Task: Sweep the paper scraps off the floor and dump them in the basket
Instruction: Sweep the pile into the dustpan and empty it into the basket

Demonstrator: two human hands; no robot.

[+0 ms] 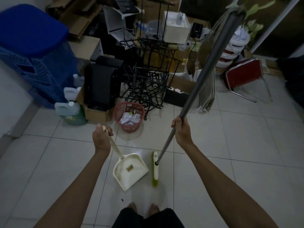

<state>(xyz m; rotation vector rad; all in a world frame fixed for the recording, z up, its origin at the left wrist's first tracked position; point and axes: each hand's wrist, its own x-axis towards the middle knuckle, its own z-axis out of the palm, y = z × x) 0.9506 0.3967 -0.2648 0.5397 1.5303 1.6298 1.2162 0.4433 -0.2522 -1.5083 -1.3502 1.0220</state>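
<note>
The left hand (102, 139) grips the handle of the cream dustpan (131, 170), and the right hand (181, 131) is wrapped round the grey pole of the broom (189, 102). The dustpan sits on the tiled floor (230, 145), the broom's green head just beside it. Crumpled paper scraps (130, 120) lie in the red basket (131, 127), just beyond the dustpan.

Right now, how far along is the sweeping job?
Nearly done, it seems. The red basket already holds crumpled paper. The left hand grips the dustpan, which looks empty, and the right hand grips the broom. No paper scraps show on the tiles; only a small dark speck is left.
</note>
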